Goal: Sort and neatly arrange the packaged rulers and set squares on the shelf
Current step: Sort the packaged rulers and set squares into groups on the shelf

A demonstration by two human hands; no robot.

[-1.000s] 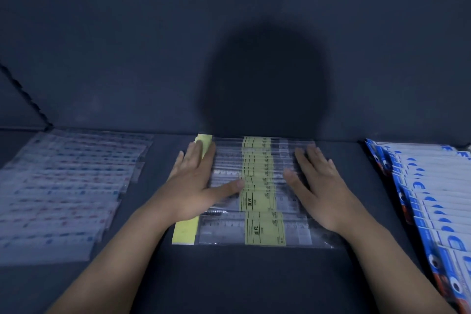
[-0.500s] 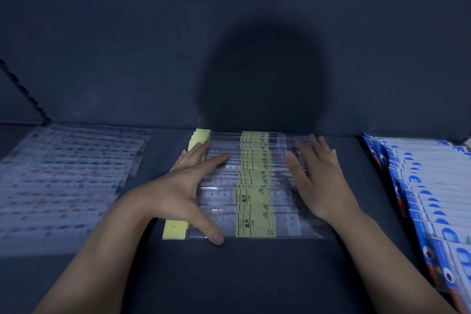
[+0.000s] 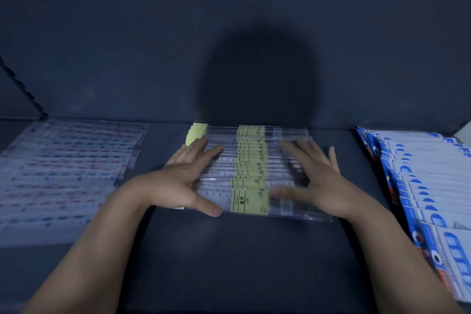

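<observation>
Head view: fanned row of clear-sleeved rulers (image 3: 251, 168) with yellow labels lies mid-shelf (image 3: 242, 257), running front to back and overlapping like shingles. It sits between the two hands.

Left hand (image 3: 178, 181) is at the row's left end, palm down. Its fingers (image 3: 204, 153) are straight and laid on the sleeves, and its thumb (image 3: 211, 209) is spread wide, with the tip touching the front edge of the nearest pack. Nothing is gripped.

Right hand (image 3: 318, 178) lies flat on the right half of the row. Its fingers (image 3: 300, 150) are splayed and extended, pressing the sleeves. The thumb points in toward the yellow label; it's blurred, so contact is unclear. No grasp there either.

Yellow card ends (image 3: 196, 132) stick out at the back left, just past the left fingertips.

Pile of clear packs with red/blue print (image 3: 68, 168) is well off to the left. Blue-and-white packs (image 3: 428, 186) are fanned along the right. Neither is touched.
</observation>
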